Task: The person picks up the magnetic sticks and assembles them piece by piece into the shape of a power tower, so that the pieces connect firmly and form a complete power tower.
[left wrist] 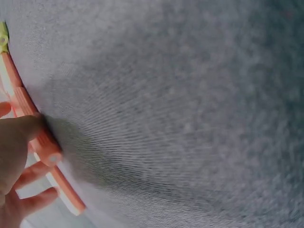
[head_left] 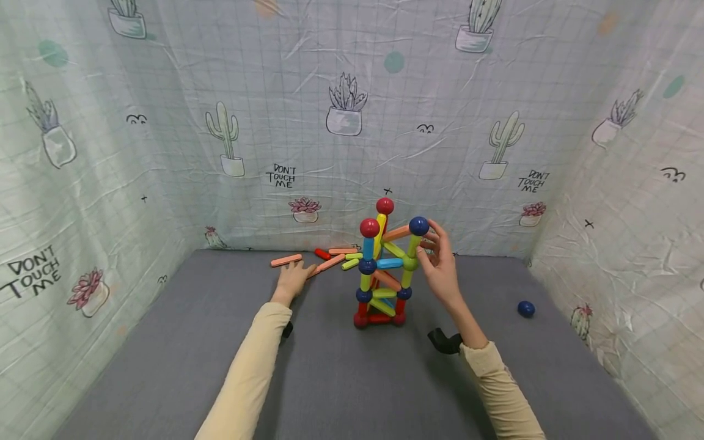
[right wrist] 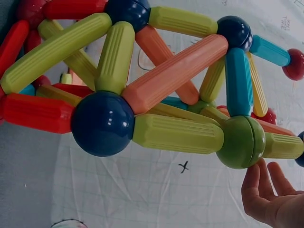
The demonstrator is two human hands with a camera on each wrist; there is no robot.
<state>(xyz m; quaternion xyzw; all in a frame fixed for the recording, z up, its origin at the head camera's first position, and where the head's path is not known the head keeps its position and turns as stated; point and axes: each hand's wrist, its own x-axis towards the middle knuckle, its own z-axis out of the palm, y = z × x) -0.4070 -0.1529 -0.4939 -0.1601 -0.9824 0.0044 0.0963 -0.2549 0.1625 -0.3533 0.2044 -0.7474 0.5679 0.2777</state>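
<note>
A tower [head_left: 383, 293] of ribbed rods and glossy balls stands upright in the head view. My right hand [head_left: 442, 269] is at its upper right side, fingers gently bent around the blue ball [head_left: 419, 226] and the light green rod below it. In the right wrist view, its fingertips [right wrist: 259, 175] reach the green ball [right wrist: 242, 142]. Farther left, my left hand [head_left: 291, 282] is low over the table. Its thumb and a finger pinch an orange rod [left wrist: 45, 145] in the left wrist view; other fingers extend toward a second orange rod [left wrist: 69, 190].
Loose orange, red and light green rods [head_left: 352, 264] lie behind and left of the tower. A single dark blue ball [head_left: 526, 308] sits to the right on the grey table [head_left: 352, 391]. Cactus-printed sheeting [head_left: 341, 153] encloses the back and sides.
</note>
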